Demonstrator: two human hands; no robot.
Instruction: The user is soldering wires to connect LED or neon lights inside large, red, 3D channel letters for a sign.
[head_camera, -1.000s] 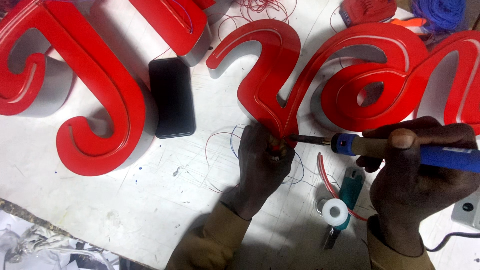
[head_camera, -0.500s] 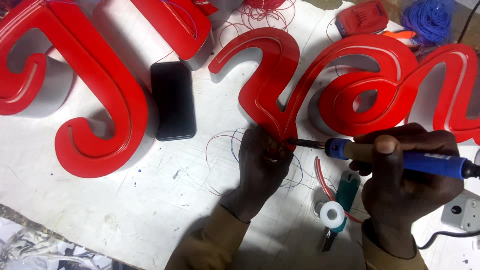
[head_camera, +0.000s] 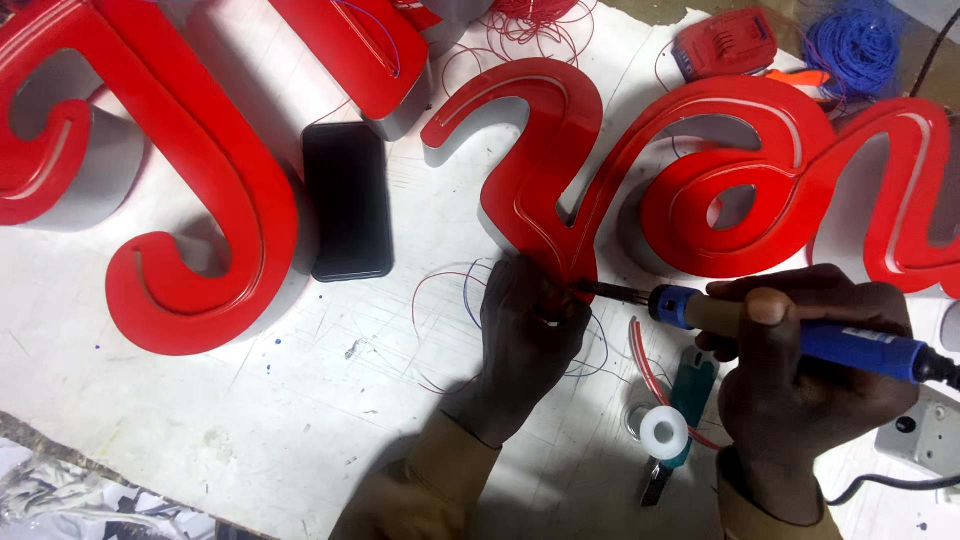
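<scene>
Holding: right hand (head_camera: 800, 370) clamped around soldering iron (head_camera: 790, 330), a light, stiff tool; grip its blue handle.
Wires: left hand (head_camera: 530, 335) pinches thin, floppy wires (head_camera: 440, 285).

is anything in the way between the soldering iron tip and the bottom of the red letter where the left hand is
Nothing visible blocks it. The soldering iron in the right hand has its tip right at the lower end of the red letter, beside the left hand fingers pinching thin wires there.
</scene>
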